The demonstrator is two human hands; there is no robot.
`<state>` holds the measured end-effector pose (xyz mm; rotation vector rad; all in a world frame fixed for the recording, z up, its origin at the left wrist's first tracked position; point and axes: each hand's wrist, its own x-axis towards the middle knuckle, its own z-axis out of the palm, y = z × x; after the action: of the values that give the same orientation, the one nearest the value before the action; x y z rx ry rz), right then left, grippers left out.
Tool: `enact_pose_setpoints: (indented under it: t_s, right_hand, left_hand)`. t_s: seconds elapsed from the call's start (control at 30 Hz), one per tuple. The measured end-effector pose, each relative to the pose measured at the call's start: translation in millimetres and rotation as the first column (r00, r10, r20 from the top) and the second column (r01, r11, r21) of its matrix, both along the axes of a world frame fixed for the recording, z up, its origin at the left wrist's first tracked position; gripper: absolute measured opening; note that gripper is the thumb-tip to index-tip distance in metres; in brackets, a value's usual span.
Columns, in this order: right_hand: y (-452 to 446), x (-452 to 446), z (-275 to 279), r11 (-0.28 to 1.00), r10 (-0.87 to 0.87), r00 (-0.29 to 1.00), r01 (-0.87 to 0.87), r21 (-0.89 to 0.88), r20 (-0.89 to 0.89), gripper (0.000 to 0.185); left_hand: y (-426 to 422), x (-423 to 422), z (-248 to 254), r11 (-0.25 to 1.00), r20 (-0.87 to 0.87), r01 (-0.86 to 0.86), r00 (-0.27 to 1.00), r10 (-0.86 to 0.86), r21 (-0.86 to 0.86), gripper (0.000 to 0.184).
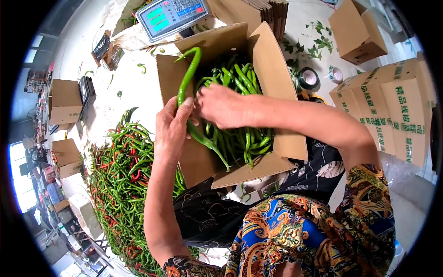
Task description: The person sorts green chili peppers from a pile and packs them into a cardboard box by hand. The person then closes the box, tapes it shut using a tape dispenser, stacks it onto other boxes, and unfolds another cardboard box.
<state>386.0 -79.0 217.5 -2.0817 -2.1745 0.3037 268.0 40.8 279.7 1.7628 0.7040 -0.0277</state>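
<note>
Peppers [247, 78] partly fill the open box [274, 57], a big heap [122, 194] lying loose beside it; the left hand [170, 127] grips a long green pepper [185, 81] above the box, the right hand's [224, 107] grip I can't tell

Pale flr [131, 85]: grn/red pepper heap [127, 198], leaf scraps [320, 44], tape rolls [308, 77]; far boxes [65, 113], prob.
</note>
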Motion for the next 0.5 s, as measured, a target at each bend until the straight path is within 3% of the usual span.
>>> enact_pose_setpoints:
  t_s: [0.03, 0.1, 0.13, 0.17, 0.23, 0.3, 0.37, 0.43, 0.47, 0.5]
  right_hand:
    - [-3.8, -9.7, -22.8, 0.931, 0.015, 0.997, -0.043, 0.362, 0.079, 0.019]
    - [-12.7, -12.1, -32.7, 0.999, 0.024, 0.986, -0.03, 0.029, 0.167, 0.024]
    - [-12.2, -16.4, -41.4, 0.992, -0.042, 0.98, 0.017, 0.129, 0.195, 0.03]
    - [-27.0, -10.9, -49.6, 0.952, -0.151, 0.92, 0.037, 0.303, 0.362, 0.023]
    - [-31.4, -0.9, -22.1, 0.974, -0.226, 0.962, 0.218, 0.063, 0.152, 0.022]
    - [-42.2, 5.1, -22.6, 0.936, -0.326, 0.945, 0.317, 0.153, 0.033, 0.03]
    - [-41.0, 10.8, -19.6, 0.93, -0.363, 0.929, 0.357, 0.087, 0.076, 0.033]
    - [-31.6, 13.2, -16.0, 0.959, -0.28, 0.959, 0.278, 0.05, 0.049, 0.028]
    - [-26.8, 12.3, -15.6, 0.971, -0.237, 0.971, 0.236, 0.033, 0.031, 0.026]
    - [-23.6, 7.6, -13.8, 0.977, -0.172, 0.985, 0.167, 0.133, 0.028, 0.018]
  left_hand:
    - [-4.0, 0.7, 2.6, 0.998, -0.026, 0.032, 0.999, -0.031, 0.046, 0.032]
    - [-4.4, 1.2, -5.9, 0.997, 0.018, 0.051, 0.999, -0.05, -0.054, 0.04]
    - [-7.8, 0.7, -4.3, 0.997, 0.025, 0.029, 0.999, -0.028, -0.077, 0.04]
    - [-11.4, -0.5, -3.5, 0.995, 0.028, 0.007, 1.0, -0.004, -0.101, 0.041]
    - [-9.4, -3.0, -15.8, 0.941, 0.009, -0.008, 1.0, 0.012, -0.338, 0.035]
    - [-11.6, -1.7, -26.8, 0.969, -0.062, 0.069, 0.994, -0.086, -0.236, 0.036]
    - [-12.6, -1.7, -46.1, 0.976, -0.041, 0.113, 0.992, -0.122, -0.189, 0.04]
    - [-17.1, 4.7, -49.9, 0.994, -0.069, 0.105, 0.992, -0.105, 0.009, 0.035]
    - [-17.8, 7.4, -54.0, 0.938, -0.144, 0.188, 0.978, -0.152, 0.291, 0.032]
    - [-19.4, 10.6, -57.6, 0.797, -0.23, 0.275, 0.957, -0.175, 0.538, 0.03]
